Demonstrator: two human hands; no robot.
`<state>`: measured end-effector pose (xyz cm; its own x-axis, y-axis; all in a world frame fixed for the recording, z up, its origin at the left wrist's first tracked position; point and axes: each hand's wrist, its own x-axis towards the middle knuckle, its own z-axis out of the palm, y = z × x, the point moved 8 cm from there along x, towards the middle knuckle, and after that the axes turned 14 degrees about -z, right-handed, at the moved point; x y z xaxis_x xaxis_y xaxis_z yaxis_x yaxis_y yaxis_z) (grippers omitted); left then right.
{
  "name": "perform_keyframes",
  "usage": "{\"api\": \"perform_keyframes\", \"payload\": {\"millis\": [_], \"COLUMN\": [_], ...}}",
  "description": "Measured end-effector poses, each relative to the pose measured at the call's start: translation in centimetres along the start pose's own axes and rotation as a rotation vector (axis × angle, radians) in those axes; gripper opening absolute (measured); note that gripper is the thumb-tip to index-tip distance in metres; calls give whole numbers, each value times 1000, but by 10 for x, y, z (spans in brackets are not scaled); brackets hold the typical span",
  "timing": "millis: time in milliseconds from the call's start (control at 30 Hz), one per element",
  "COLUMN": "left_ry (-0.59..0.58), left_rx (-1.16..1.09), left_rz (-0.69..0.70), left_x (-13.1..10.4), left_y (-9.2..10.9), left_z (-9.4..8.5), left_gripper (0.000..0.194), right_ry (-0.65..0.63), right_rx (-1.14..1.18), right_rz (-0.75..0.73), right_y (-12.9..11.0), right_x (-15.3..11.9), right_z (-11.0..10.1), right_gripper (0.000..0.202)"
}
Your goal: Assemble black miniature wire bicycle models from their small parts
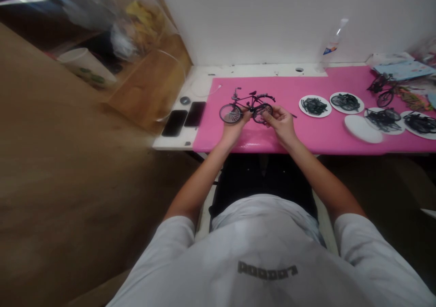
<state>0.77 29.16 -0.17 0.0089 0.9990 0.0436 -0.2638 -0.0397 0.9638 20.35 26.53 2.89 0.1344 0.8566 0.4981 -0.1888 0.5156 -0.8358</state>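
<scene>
A small black model bicycle [250,101] is held upright above the pink mat [245,139], its front wheel towards the left. My left hand [239,124] grips it from below, close to the pedals and behind the front wheel. At the rear wheel, my right hand [279,121] is closed with thumb and fingers on the wheel's edge. Part of the lower frame is hidden by my fingers. A short dark piece [294,116] shows just right of my right hand.
White plates of black parts, one a plate [315,114], line the right side. An upturned-looking white plate [364,129] overlaps another. Another model bicycle [384,93] stands far right. Two phones, including a black phone [174,123], lie left. A clear bottle [335,41] stands at the back wall.
</scene>
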Motion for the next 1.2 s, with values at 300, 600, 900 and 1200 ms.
{"api": "perform_keyframes", "payload": {"millis": [300,600,900,1200], "left_ry": [10,30,21,5], "left_rx": [24,-9,28,70], "left_rz": [25,20,44,81], "left_x": [4,0,-2,-3], "left_y": [-5,0,3,6], "left_z": [-3,-2,0,2], "left_gripper": [53,52,51,47], "right_ry": [0,-1,27,125], "right_rx": [-32,-56,-11,-33], "right_rz": [42,88,140,79], "right_y": [0,17,25,23], "right_x": [-3,-10,-16,-11], "right_z": [4,7,7,-2], "right_gripper": [63,69,67,69]}}
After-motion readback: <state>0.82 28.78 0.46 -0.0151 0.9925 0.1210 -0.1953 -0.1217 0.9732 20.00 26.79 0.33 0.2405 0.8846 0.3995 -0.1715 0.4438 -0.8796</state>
